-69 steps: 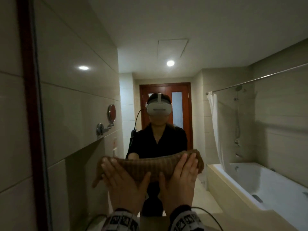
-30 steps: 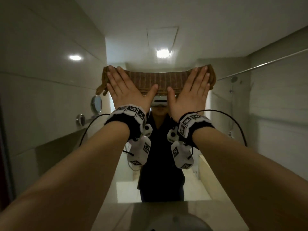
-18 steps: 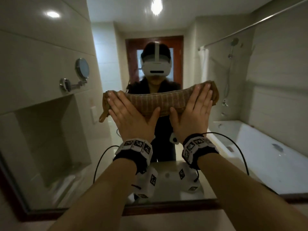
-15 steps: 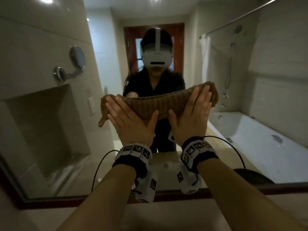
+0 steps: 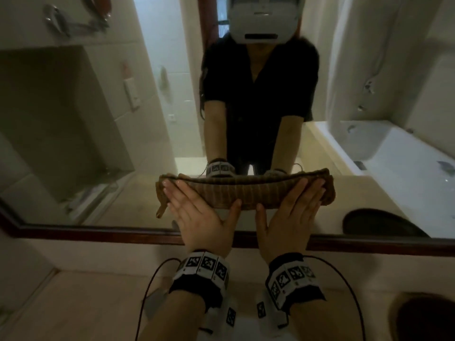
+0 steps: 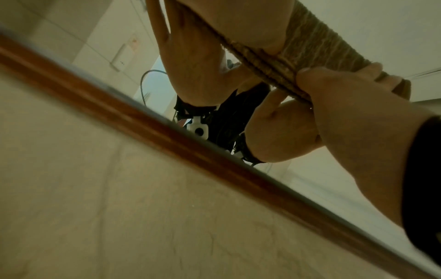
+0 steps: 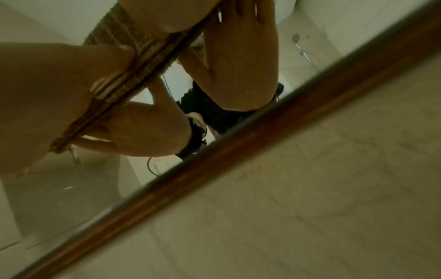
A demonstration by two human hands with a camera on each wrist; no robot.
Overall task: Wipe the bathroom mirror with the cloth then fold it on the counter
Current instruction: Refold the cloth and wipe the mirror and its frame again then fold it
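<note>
A brown ribbed cloth (image 5: 246, 193), folded into a long strip, lies flat against the mirror (image 5: 123, 156) just above its lower wooden frame (image 5: 98, 232). My left hand (image 5: 197, 212) presses the cloth's left half with straight fingers. My right hand (image 5: 293, 212) presses the right half the same way, thumbs nearly meeting. In the left wrist view the cloth (image 6: 322, 47) is squeezed between my palm (image 6: 238, 18) and the glass. The right wrist view shows the cloth (image 7: 112, 26) under my right palm (image 7: 179, 11). The beige counter (image 5: 86, 303) lies below.
The mirror reflects a person in black with a headset, a bathtub (image 5: 394, 156) at the right and a wall recess at the left. A dark round basin (image 5: 423, 316) sits on the counter at the lower right. Cables run from both wrist bands.
Both hands slid the cloth down the mirror, from high near the ceiling light's reflection to just above the lower frame. The view tilted down with them.
</note>
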